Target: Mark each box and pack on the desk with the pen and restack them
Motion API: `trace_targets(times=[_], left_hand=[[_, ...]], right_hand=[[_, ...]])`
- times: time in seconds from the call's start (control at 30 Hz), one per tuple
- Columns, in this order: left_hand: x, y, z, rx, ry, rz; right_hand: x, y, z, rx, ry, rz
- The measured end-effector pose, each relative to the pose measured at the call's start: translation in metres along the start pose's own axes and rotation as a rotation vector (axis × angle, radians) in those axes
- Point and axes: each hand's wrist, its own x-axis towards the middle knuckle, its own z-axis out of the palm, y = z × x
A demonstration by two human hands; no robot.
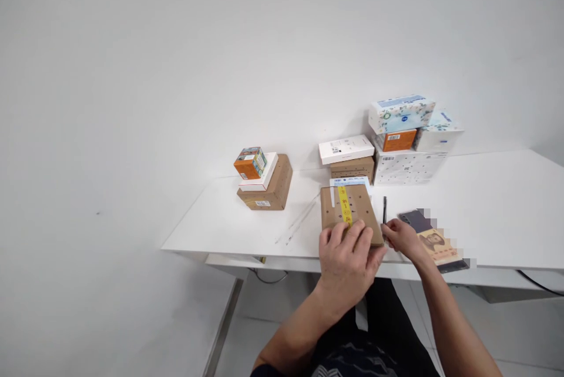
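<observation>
A brown cardboard box [363, 204] with a strip of yellow printed tape lies near the table's front edge, a white-and-blue packet [352, 181] showing behind it. My left hand [348, 253] grips the near end of this box, fingers curled over its top and thumb at the right corner. Just beside that corner, my right hand [400, 237] pinches a slim black pen [385, 205], which stands roughly upright. To the right of this hand lie a dark phone-like slab [415, 220] and a yellowish printed card with a portrait [440, 246], partly behind my wrist.
On the white table [233, 230], an orange box [249, 163] and a white box [267, 176] top a cardboard box [282, 183]. Another white box [346, 148] rests on a cardboard box [352, 170]. Tissue packs [402, 115] are stacked at the back right against the wall.
</observation>
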Motion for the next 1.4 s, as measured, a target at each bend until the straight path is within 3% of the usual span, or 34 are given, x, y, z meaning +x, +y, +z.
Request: trace_targets(times=[0.07,0.17,0.3,0.43,0.6,0.7,0.8,1.4], left_hand=[[0.007,-0.004,-0.005,-0.028,0.009,0.003],[0.017,-0.010,-0.009,-0.039,0.058,0.014],[0.025,-0.015,-0.003,-0.005,0.105,0.047],[0.026,-0.016,0.011,0.038,0.076,0.044],[0.026,-0.016,0.017,0.057,0.039,0.031],[0.025,-0.017,0.018,0.047,0.050,0.032],[0.023,-0.017,0.019,0.049,0.047,0.017],[0.022,-0.017,0.019,0.060,0.042,0.015]], right_hand=[[-0.010,-0.003,-0.013,0.292,0.050,-0.022],[-0.023,-0.025,-0.035,0.802,0.232,-0.068],[-0.035,-0.078,-0.058,1.051,0.326,-0.329],[-0.036,-0.132,-0.063,0.990,0.249,-0.529],[-0.025,-0.167,-0.049,0.731,0.022,-0.557],[-0.021,-0.170,-0.043,0.476,-0.045,-0.550],[-0.020,-0.169,-0.043,0.358,-0.015,-0.566],[-0.021,-0.168,-0.043,0.317,-0.026,-0.601]])
